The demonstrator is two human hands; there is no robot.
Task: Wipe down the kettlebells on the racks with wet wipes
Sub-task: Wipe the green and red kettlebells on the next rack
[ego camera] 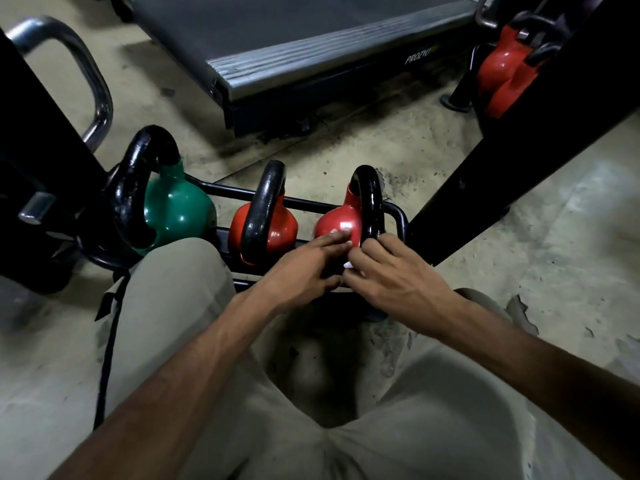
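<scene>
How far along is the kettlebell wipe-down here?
Done: nothing shows it; wiped surfaces cannot be told. In hand: right hand pinches a white wet wipe at the right-end red kettlebell, left hand touching it. Left, seemingly: middle red kettlebell, green kettlebell, red kettlebells on the far rack.

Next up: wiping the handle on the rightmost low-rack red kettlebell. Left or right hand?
Probably right: the right hand sits at the base of the black handle, white wipe at its fingers; the left hand lies on the red body.

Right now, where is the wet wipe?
In the head view, centre-right, the wet wipe shows between left hand and right hand, at the rightmost red kettlebell on the low rack.
</scene>
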